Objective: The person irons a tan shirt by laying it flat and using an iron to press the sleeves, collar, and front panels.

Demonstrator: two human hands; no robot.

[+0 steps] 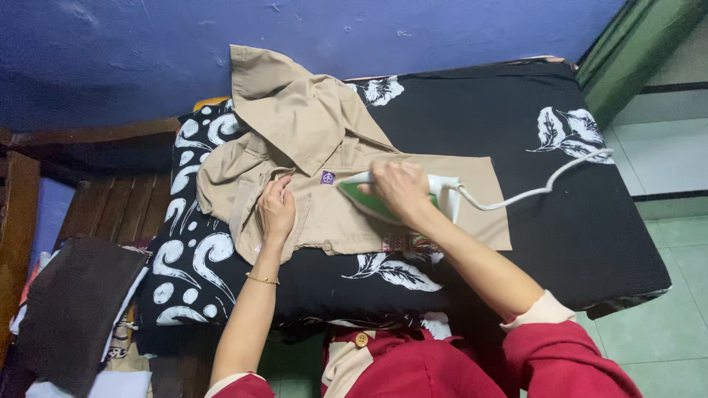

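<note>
Two hands work one tan shirt (324,169) spread over the black patterned pad (560,221): left hand (276,210), fingers loosely curled, pins the cloth flat; right hand (402,189) is closed round the iron (376,200), pressing the panel, cord (538,188) trailing clear rightward

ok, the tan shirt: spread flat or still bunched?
Partly both. The tan shirt lies flat under the iron and right hand; its upper part is bunched and folded over. The left hand presses it down.
</note>
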